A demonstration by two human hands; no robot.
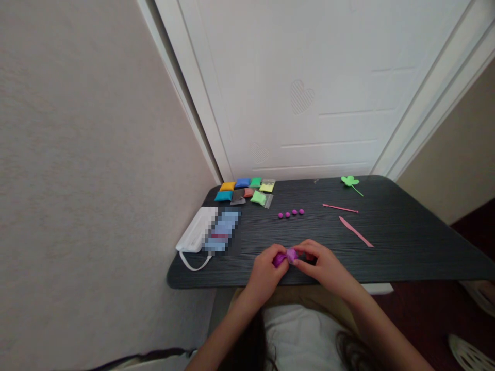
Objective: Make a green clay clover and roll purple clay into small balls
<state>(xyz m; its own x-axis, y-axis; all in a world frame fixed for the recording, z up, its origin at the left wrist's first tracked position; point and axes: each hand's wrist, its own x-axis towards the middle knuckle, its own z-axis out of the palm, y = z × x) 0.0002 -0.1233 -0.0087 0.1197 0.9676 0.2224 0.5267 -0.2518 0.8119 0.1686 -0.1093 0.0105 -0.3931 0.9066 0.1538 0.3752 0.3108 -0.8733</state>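
Observation:
Near the front edge of the dark table, both hands are closed on one small purple clay packet [280, 259]. My left hand [264, 272] wraps round its fuller purple part. With thumb and fingers, my right hand [324, 264] pinches the clear plastic end. Part of the packet is hidden by the fingers. Beyond the hands, several small purple balls [294, 212] lie in a short row. To their right rest a thin pink modelling stick [340, 208] and a pink modelling knife [355, 231].
Several coloured clay packets [243, 183] lie at the back left of the table [255, 232]. Below them are a white power bank [198, 229], a blurred phone [223, 231] and a white cable [193, 267]. A green clay flower [350, 181] lies at the back right. A white door [301, 139] stands behind.

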